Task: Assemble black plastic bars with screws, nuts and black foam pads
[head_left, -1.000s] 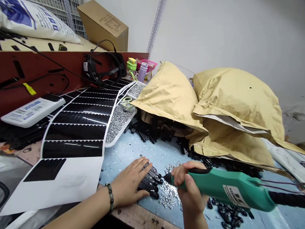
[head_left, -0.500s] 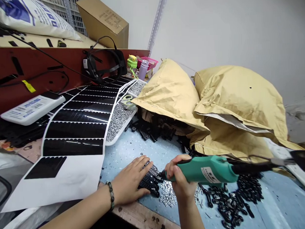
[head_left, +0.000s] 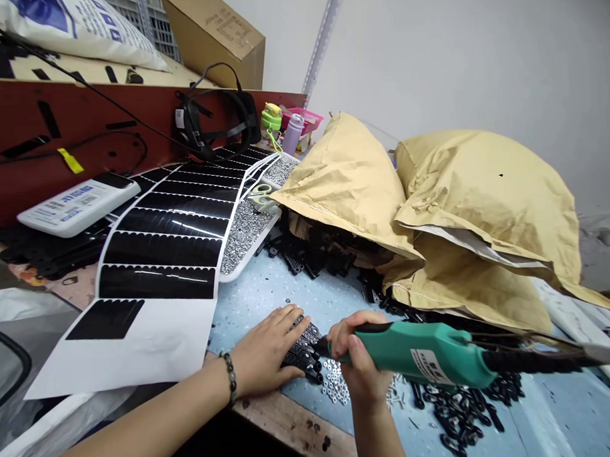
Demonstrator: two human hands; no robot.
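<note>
My right hand point(head_left: 362, 353) is wrapped round the front of a teal electric screwdriver point(head_left: 424, 352), which lies nearly level with its cord end to the right. Its tip points left at a row of black parts point(head_left: 305, 348) with metal pieces in them. Over the left side of that row my left hand point(head_left: 267, 353) lies flat, fingers stretched out and thumb apart at the near edge. Just beneath the screwdriver's front is a heap of small silver nuts point(head_left: 334, 382), partly hidden by my right hand. Loose screws point(head_left: 395, 393) lie right of my wrist.
Black parts point(head_left: 459, 416) are piled at the right. Two large yellow paper sacks point(head_left: 353, 167) stand behind, black pieces spilling from one. A tray of small metal pieces point(head_left: 248, 234), scissors point(head_left: 262, 195) and a sheet of black stickers point(head_left: 159, 263) are at the left. The wooden table edge point(head_left: 296, 425) is nearest me.
The view has shifted slightly. The screwdriver's cord end has swung lower, while its tip stays at the black parts. My left hand keeps its place on them.
</note>
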